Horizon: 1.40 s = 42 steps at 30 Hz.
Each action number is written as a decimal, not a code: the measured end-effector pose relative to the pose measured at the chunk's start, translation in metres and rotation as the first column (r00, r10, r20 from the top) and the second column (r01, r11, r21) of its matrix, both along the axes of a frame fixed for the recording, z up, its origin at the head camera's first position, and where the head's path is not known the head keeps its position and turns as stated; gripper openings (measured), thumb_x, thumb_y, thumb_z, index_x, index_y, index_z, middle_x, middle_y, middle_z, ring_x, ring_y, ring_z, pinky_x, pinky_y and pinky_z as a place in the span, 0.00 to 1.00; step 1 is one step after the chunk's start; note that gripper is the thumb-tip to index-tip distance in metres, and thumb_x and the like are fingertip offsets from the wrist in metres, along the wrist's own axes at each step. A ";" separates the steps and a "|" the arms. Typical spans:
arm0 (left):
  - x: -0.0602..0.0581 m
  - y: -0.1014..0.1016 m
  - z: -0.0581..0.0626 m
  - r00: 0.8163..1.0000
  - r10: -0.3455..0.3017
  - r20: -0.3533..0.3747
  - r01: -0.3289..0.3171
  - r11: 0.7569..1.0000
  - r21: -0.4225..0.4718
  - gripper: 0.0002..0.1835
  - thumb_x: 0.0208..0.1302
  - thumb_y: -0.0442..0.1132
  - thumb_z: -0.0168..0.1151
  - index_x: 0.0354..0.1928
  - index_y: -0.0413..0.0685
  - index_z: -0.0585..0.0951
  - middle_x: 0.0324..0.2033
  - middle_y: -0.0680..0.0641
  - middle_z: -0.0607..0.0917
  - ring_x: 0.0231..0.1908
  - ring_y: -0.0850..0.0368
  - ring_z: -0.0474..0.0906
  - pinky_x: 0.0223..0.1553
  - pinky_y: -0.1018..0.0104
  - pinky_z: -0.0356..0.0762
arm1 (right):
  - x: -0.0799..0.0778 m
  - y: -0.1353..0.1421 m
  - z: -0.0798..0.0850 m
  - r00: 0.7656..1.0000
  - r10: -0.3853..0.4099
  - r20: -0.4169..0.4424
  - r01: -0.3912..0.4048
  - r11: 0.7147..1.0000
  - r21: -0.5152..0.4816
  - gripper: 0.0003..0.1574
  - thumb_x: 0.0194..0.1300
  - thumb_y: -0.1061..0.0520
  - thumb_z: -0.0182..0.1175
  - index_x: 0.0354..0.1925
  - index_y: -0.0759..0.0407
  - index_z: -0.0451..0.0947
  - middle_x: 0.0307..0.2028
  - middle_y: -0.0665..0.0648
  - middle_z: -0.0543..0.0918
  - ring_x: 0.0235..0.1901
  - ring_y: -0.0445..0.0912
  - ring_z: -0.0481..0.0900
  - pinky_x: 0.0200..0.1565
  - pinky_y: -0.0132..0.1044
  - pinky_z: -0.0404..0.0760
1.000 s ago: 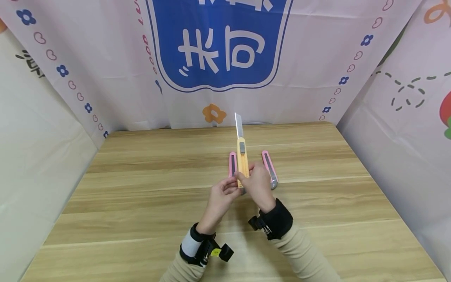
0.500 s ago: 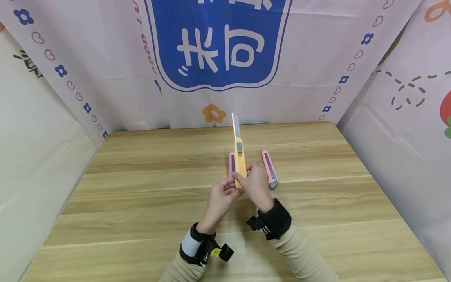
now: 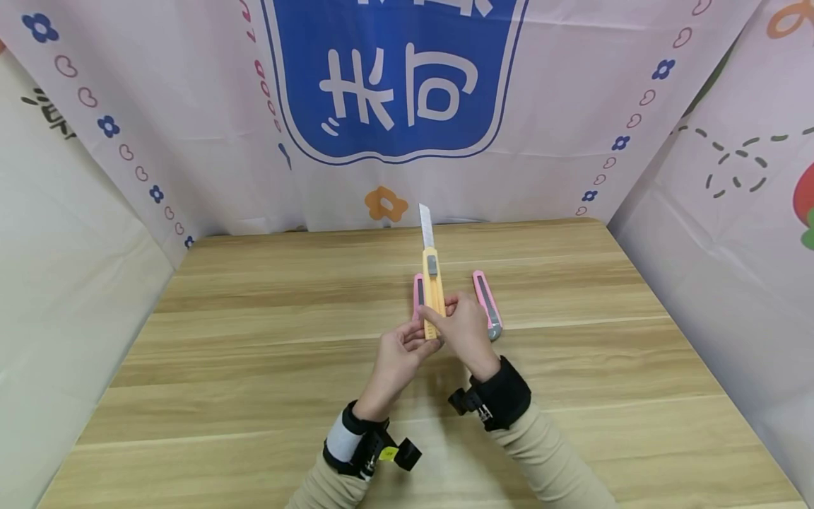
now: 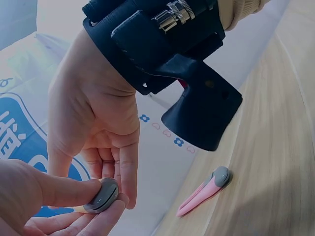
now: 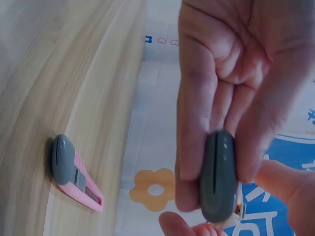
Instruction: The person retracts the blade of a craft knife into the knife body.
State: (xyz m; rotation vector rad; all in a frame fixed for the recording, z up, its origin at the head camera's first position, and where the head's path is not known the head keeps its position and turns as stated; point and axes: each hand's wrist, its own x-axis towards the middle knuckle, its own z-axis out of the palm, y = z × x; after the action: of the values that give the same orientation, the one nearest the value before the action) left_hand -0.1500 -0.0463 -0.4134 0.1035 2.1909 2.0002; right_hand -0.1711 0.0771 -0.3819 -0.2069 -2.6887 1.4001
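Note:
A yellow utility knife (image 3: 433, 286) is held up over the table between my hands, its long blade (image 3: 427, 226) extended and pointing away. With thumb and fingers, my right hand (image 3: 467, 329) grips the handle from the right. My left hand (image 3: 396, 364) pinches the grey end cap (image 4: 102, 196) at the near end, thumb on one side and fingers on the other; the right wrist view shows this cap (image 5: 218, 182) from its end. Two pink utility knives lie on the table: one (image 3: 417, 293) partly hidden behind the yellow knife, the other (image 3: 487, 304) beyond my right hand.
The wood-grain table (image 3: 254, 339) stretches out on both sides. At its back hangs a white printed cloth (image 3: 553, 170) with a blue badge, and more cloth covers both sides. Each wrist wears a black strap (image 3: 502, 394) with a small camera.
A second ago the yellow knife stood slightly farther right; it has shifted a little left, with my right hand. Since then both hands have stayed nearly still, gripping the same parts.

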 end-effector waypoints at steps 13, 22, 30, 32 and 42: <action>-0.001 0.000 0.001 1.000 -0.007 -0.008 0.007 1.000 -0.002 0.23 0.61 0.28 0.62 0.58 0.29 0.74 0.50 0.31 0.83 0.44 0.50 0.85 0.43 0.76 0.86 | -0.045 0.033 -0.002 0.945 0.308 0.111 -0.180 0.772 -0.609 0.34 0.71 0.48 0.53 0.62 0.73 0.68 0.59 0.70 0.76 0.49 0.48 0.83 0.51 0.37 0.87; -0.001 0.000 0.001 0.999 -0.032 -0.005 0.032 0.999 -0.014 0.24 0.61 0.28 0.62 0.59 0.29 0.73 0.53 0.30 0.82 0.48 0.45 0.84 0.48 0.70 0.86 | -0.065 0.033 0.000 0.918 0.387 0.086 -0.191 0.622 -0.759 0.36 0.74 0.45 0.48 0.65 0.73 0.63 0.44 0.58 0.88 0.40 0.38 0.87 0.45 0.31 0.88; -0.001 0.000 0.001 0.999 -0.040 -0.005 0.040 0.999 -0.028 0.23 0.61 0.28 0.62 0.59 0.29 0.74 0.52 0.31 0.83 0.47 0.48 0.84 0.47 0.71 0.86 | -0.070 0.028 0.007 0.929 0.361 0.079 -0.196 0.663 -0.722 0.34 0.74 0.44 0.48 0.57 0.75 0.70 0.35 0.54 0.90 0.33 0.38 0.88 0.40 0.32 0.89; -0.001 0.000 0.001 0.999 -0.042 0.002 0.042 0.999 -0.034 0.23 0.61 0.29 0.62 0.59 0.29 0.74 0.51 0.32 0.83 0.47 0.48 0.84 0.47 0.71 0.86 | -0.071 0.026 0.007 0.937 0.338 0.094 -0.175 0.683 -0.709 0.34 0.74 0.44 0.49 0.55 0.76 0.71 0.27 0.46 0.89 0.30 0.37 0.88 0.37 0.31 0.89; -0.001 0.001 0.000 0.998 -0.063 -0.014 0.062 0.997 -0.047 0.21 0.60 0.28 0.62 0.56 0.28 0.75 0.48 0.31 0.84 0.46 0.48 0.84 0.45 0.72 0.86 | -0.066 0.024 0.010 0.978 0.188 0.091 -0.091 0.773 -0.627 0.32 0.72 0.47 0.53 0.51 0.79 0.74 0.22 0.45 0.85 0.24 0.35 0.85 0.31 0.27 0.87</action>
State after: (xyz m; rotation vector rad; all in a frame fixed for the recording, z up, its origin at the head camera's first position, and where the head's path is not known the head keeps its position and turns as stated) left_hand -0.1509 -0.0453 -0.4131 0.1802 2.2141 1.9205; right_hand -0.2376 0.1008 -0.3718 -0.1627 -2.2670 2.3774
